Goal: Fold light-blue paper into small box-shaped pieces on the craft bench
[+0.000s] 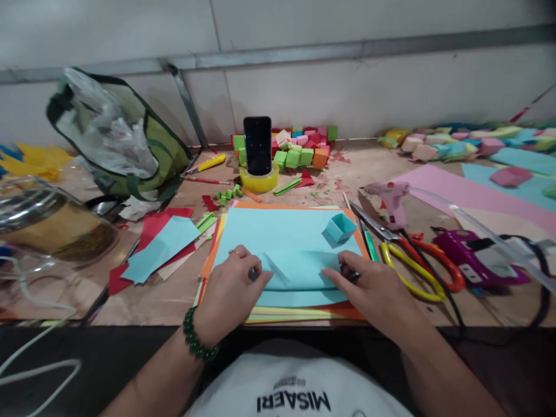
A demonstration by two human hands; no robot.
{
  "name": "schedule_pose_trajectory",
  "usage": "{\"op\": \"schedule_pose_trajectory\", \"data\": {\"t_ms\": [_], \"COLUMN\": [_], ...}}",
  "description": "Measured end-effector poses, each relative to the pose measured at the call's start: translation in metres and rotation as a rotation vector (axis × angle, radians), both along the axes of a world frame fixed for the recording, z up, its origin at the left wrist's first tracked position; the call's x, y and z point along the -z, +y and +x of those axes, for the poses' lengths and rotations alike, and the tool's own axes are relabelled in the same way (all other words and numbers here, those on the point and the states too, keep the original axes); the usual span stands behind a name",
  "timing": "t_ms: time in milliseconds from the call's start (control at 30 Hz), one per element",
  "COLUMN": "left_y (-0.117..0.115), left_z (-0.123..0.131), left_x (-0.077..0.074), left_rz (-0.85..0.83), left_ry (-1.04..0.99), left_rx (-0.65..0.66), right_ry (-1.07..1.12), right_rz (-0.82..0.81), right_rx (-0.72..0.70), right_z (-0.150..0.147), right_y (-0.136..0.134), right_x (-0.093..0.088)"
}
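Note:
Light blue paper (286,229) lies on a stack of coloured sheets in front of me, with a creased or folded part near its lower edge. My left hand (237,284), with a ring and a green bead bracelet, is curled at the left of this crease, thumb against the paper. On the opposite side, my right hand (369,284) has its thumb and bent fingers on the same paper. The undersides of both hands' fingers are hidden. A small open blue paper box (340,228) sits on the sheet's upper right, above my right hand.
Scissors (408,255), a pink glue gun (391,202) and a purple device (480,258) lie to the right. A phone (258,145) stands in a tape roll (260,178) before folded paper cubes (299,156). Left are paper scraps (163,246), a jar (52,223) and a green bag (160,139).

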State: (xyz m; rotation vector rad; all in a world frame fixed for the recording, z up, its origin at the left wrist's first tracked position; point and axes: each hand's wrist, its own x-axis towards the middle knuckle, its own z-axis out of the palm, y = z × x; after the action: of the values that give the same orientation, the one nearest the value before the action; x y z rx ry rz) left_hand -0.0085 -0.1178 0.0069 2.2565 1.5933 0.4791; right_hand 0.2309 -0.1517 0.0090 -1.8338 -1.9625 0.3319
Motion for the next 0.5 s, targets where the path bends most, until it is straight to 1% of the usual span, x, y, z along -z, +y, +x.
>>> {"op": "schedule_pose_trajectory", "data": {"t_ms": [133, 300, 367, 500], "left_y": [0.002, 0.002, 0.002, 0.002], "left_z": [0.0, 0.0, 0.0, 0.001], "left_x": [0.0, 0.0, 0.0, 0.0], "left_rz": [-0.062, -0.078, -0.082, -0.06], "left_ry": [0.035, 0.023, 0.024, 0.031], "left_rx": [0.005, -0.008, -0.014, -0.017], "right_ry": [-0.121, -0.29, -0.305, -0.252], "right_rz": [-0.016, -0.048, -0.092, -0.157], "right_rx": [-0.038, -0.105, -0.141, -0.203], "right_z": [0.004, 0.006, 0.005, 0.003], "right_y": [0.008, 0.019, 0.023, 0.03], "right_x": [-0.007, -0.011, -0.013, -0.013]}}
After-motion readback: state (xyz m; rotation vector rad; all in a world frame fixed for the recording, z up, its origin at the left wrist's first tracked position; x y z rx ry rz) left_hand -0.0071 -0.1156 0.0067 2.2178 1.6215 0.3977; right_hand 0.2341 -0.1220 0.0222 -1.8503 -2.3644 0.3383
